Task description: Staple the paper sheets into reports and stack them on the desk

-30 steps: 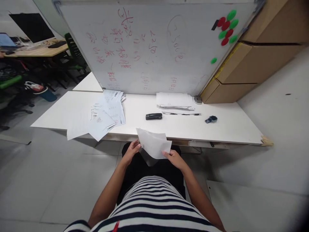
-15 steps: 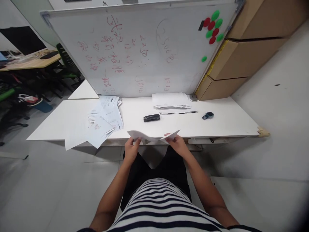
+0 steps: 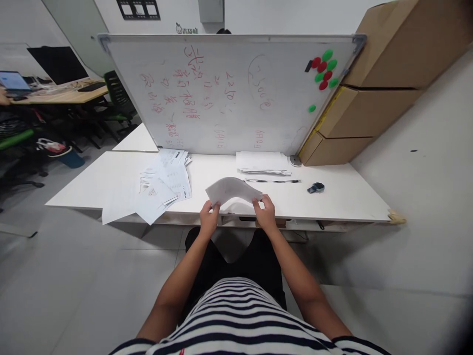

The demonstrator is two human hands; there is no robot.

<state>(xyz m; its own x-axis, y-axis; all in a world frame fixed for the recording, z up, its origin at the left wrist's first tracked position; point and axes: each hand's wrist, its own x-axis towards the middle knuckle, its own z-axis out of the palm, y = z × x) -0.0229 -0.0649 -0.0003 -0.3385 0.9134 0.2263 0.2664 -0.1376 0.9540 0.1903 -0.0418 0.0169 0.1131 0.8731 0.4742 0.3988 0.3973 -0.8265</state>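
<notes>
Two hands, one bowed bundle of paper

Clock directions are taken from the held paper (image 3: pixel 229 186), with 12 pointing away from the person. That paper is at the near edge of the white worktop (image 3: pixel 340 199), arched upward in the middle; how many sheets it contains cannot be told. Two hands hold it: the left hand (image 3: pixel 209 217) has its fingers pinched on the 8 o'clock corner, the right hand (image 3: pixel 265 213) has its fingers pinched at about 4 o'clock.

Two groups of paper lie on the worktop: one loose, fanned pile (image 3: pixel 162 180) at 9 o'clock, and one neater stack (image 3: pixel 262 161) between 1 and 2. One thin black-and-white strip (image 3: pixel 273 181) lies between 2 and 3, one dark blue object (image 3: pixel 316 188) at 3, and one small grey object (image 3: pixel 295 160) at 2, just beside the stack.

One whiteboard (image 3: pixel 236 118) stands at 12, bearing red writing. Towards 1 o'clock it carries nine round magnets (image 3: pixel 322 66), five green and four red, plus one black rectangle (image 3: pixel 308 66). Three cardboard boxes (image 3: pixel 373 112) are piled at 2. At 10 are one monitor (image 3: pixel 59 64) and one laptop (image 3: pixel 14 81)
</notes>
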